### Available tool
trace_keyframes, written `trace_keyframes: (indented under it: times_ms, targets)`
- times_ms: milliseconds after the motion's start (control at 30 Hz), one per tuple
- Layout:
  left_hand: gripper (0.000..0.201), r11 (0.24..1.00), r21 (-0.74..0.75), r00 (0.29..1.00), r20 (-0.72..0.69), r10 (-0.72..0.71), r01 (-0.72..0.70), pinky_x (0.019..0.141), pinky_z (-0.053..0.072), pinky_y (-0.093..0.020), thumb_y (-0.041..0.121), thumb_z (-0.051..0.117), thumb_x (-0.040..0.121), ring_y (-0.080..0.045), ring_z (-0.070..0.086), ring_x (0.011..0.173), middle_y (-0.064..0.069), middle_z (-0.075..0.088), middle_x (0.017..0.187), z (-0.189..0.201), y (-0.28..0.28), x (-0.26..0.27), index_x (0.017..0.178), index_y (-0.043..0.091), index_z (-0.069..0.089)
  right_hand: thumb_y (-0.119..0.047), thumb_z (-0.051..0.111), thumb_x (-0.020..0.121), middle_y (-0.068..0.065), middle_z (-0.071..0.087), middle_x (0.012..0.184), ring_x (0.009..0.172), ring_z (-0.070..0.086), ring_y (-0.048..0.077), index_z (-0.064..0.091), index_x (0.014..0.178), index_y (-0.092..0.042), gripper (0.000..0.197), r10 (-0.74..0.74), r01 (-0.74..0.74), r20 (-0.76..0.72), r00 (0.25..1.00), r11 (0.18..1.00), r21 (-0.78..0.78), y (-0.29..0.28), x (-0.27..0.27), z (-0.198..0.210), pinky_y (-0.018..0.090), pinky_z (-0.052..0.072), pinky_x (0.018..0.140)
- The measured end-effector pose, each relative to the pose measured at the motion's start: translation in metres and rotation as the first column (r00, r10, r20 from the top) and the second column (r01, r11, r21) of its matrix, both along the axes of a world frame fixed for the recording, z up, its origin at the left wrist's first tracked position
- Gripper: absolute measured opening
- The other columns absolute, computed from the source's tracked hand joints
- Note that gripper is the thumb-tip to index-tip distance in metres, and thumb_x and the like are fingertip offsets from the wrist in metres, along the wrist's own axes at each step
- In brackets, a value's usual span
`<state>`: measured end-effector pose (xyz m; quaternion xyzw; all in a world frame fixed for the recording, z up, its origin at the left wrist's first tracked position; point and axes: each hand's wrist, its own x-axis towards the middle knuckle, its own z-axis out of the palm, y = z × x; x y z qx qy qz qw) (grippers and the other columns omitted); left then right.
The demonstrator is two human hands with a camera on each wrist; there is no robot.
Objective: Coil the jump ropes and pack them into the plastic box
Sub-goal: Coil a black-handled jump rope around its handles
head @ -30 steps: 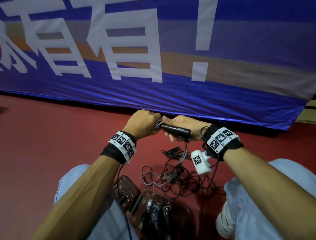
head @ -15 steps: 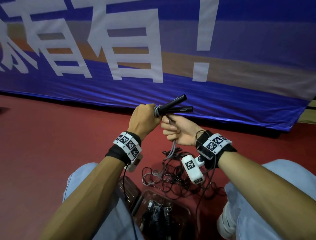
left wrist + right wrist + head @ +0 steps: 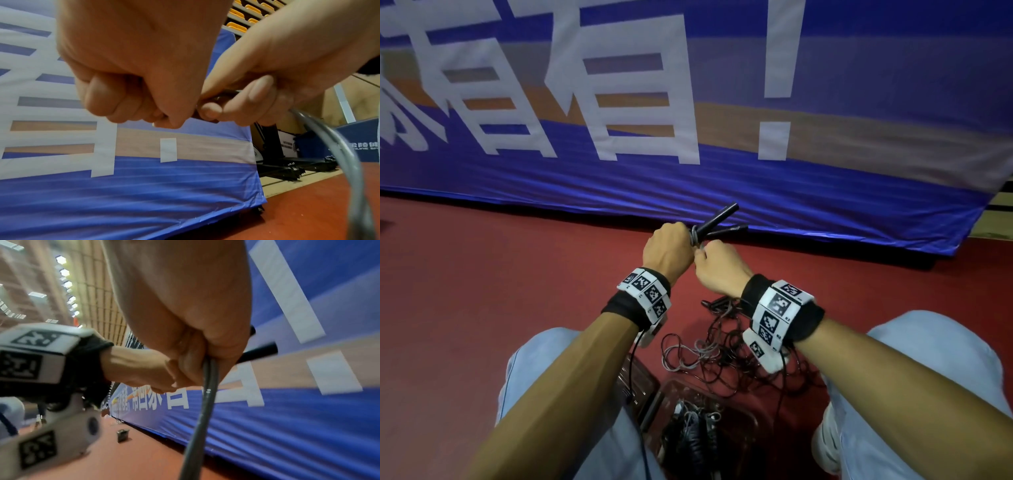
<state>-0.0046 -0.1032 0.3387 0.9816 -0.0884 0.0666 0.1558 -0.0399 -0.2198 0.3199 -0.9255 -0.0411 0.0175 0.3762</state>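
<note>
The left hand (image 3: pixel 669 248) is clenched round the two black handles (image 3: pixel 717 219) of one jump rope, which jut up and away toward the blue banner (image 3: pixel 825 212). A second ago they lay level between the fists; since then both hands have lifted and tipped them. The right hand (image 3: pixel 717 265) has left the handles and now pinches the grey cord (image 3: pixel 207 386) just below them, grip tight, the cord hanging down from the fist. That suggests winding is under way: cord round the handle bundle, I judge. The remaining ropes (image 3: pixel 722 346) lie tangled on the red floor (image 3: pixel 482 291) between the knees. The plastic box (image 3: pixel 751 442) sits nearer the body, with some ropes already inside.
</note>
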Motion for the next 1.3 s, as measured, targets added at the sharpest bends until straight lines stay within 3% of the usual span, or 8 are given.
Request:
trace_keyframes:
  times_ms: [167, 267, 533, 700, 833, 933, 1100, 1300]
  targets:
    - [0.029, 0.994, 0.096, 0.997, -0.048, -0.057, 0.061, 0.061, 0.042, -0.036, 0.024, 0.053, 0.091, -0.041, 0.065, 0.080, -0.015, 0.066, 0.085, -0.010, -0.001, 0.002, 0.066, 0.011, 0.043, -0.018, 0.051, 0.105, 0.009, 0.056, 0.071, 0.063, 0.055, 0.030, 0.049, 0.068, -0.015, 0.037, 0.146, -0.121, 0.109, 0.983, 0.971, -0.207, -0.019, -0.001, 0.002, 0.035, 0.039, 0.060]
    - [0.026, 0.981, 0.160, 0.993, -0.049, -0.107, 0.113, 0.062, 0.041, -0.036, 0.029, 0.054, 0.091, -0.043, 0.066, 0.086, -0.019, 0.067, 0.092, -0.011, -0.001, 0.001, 0.074, 0.011, 0.047, -0.029, 0.052, 0.106, 0.015, 0.066, 0.086, 0.079, 0.064, 0.038, 0.057, 0.080, -0.014, 0.030, 0.203, -0.147, 0.146, 0.968, 0.935, -0.322, -0.027, -0.003, 0.007, 0.041, 0.052, 0.068]
    - [0.039, 0.926, 0.278, 0.966, -0.101, -0.237, 0.256, 0.059, 0.042, -0.033, 0.049, 0.066, 0.084, -0.032, 0.066, 0.076, -0.004, 0.060, 0.073, -0.012, 0.011, 0.012, 0.071, 0.015, 0.052, -0.054, 0.058, 0.097, 0.000, 0.070, 0.086, 0.080, 0.067, 0.025, 0.074, 0.090, -0.017, 0.041, 0.240, -0.083, 0.278, 0.930, 0.875, -0.477, -0.037, 0.002, 0.012, 0.036, 0.049, 0.066]
    - [0.064, 0.897, 0.305, 0.947, -0.102, -0.304, 0.321, 0.055, 0.047, -0.032, 0.079, 0.070, 0.065, -0.019, 0.057, 0.057, 0.004, 0.057, 0.063, -0.006, 0.019, 0.016, 0.064, 0.017, 0.057, -0.057, 0.054, 0.098, 0.001, 0.062, 0.096, 0.083, 0.064, 0.025, 0.074, 0.098, -0.014, 0.048, 0.260, -0.068, 0.310, 0.914, 0.853, -0.517, -0.035, 0.000, 0.014, 0.039, 0.049, 0.068]
    - [0.047, 0.891, 0.332, 0.948, -0.034, -0.317, 0.310, 0.052, 0.040, -0.030, 0.057, 0.068, 0.078, -0.023, 0.058, 0.059, 0.005, 0.050, 0.060, -0.004, 0.021, 0.015, 0.059, 0.020, 0.046, -0.062, 0.052, 0.096, -0.001, 0.049, 0.092, 0.071, 0.052, 0.022, 0.071, 0.094, -0.014, 0.051, 0.236, -0.033, 0.314, 0.919, 0.843, -0.537, -0.034, 0.002, 0.016, 0.035, 0.034, 0.061]
    - [0.037, 0.886, 0.355, 0.949, -0.012, -0.315, 0.299, 0.054, 0.039, -0.031, 0.047, 0.065, 0.079, -0.024, 0.052, 0.058, 0.005, 0.047, 0.061, 0.002, 0.021, 0.014, 0.064, 0.018, 0.048, -0.062, 0.052, 0.096, 0.000, 0.047, 0.092, 0.070, 0.057, 0.024, 0.070, 0.093, -0.012, 0.053, 0.230, -0.003, 0.344, 0.910, 0.834, -0.552, -0.032, 0.002, 0.016, 0.036, 0.036, 0.060]
    - [0.038, 0.884, 0.359, 0.947, 0.000, -0.320, 0.299, 0.054, 0.039, -0.031, 0.047, 0.065, 0.079, -0.024, 0.050, 0.056, 0.005, 0.045, 0.060, 0.006, 0.024, 0.016, 0.063, 0.019, 0.044, -0.064, 0.054, 0.094, 0.000, 0.044, 0.091, 0.066, 0.059, 0.027, 0.067, 0.088, -0.009, 0.056, 0.200, 0.044, 0.391, 0.899, 0.844, -0.534, -0.029, 0.000, 0.018, 0.042, 0.050, 0.060]
    - [0.049, 0.852, 0.380, 0.921, 0.003, -0.390, 0.360, 0.053, 0.038, -0.030, 0.057, 0.064, 0.077, -0.024, 0.052, 0.054, 0.006, 0.044, 0.055, 0.009, 0.029, 0.016, 0.057, 0.018, 0.043, -0.078, 0.072, 0.067, -0.003, 0.051, 0.080, 0.064, 0.050, 0.025, 0.046, 0.087, -0.014, 0.072, 0.082, 0.091, 0.445, 0.892, 0.931, -0.354, -0.037, 0.001, 0.029, 0.039, 0.041, 0.055]
